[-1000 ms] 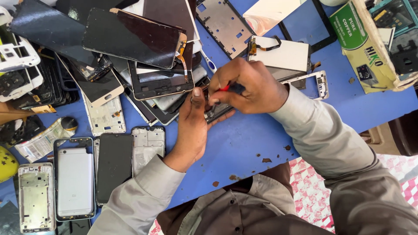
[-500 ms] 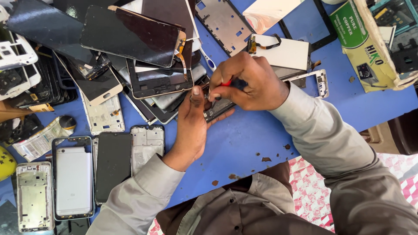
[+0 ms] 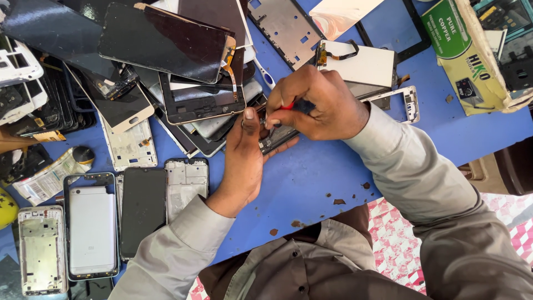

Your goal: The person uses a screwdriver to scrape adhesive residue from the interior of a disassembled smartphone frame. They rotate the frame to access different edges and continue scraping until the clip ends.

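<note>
blue table: left hand steadies phone, right hand grips screwdriver

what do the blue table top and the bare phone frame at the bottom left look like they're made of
Table top: probably painted metal or board, a matte blue coat chipped to rusty brown spots near the front edge.
Phone frame: seemingly stamped metal, dull silver-beige, with cut-outs and screw holes. The left hand and right hand work elsewhere, on a dark phone part.

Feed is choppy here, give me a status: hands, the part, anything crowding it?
Left hand steadies the phone frame on the blue table. Right hand grips a red-handled tool at it. Stacked screens crowd its left.
</note>
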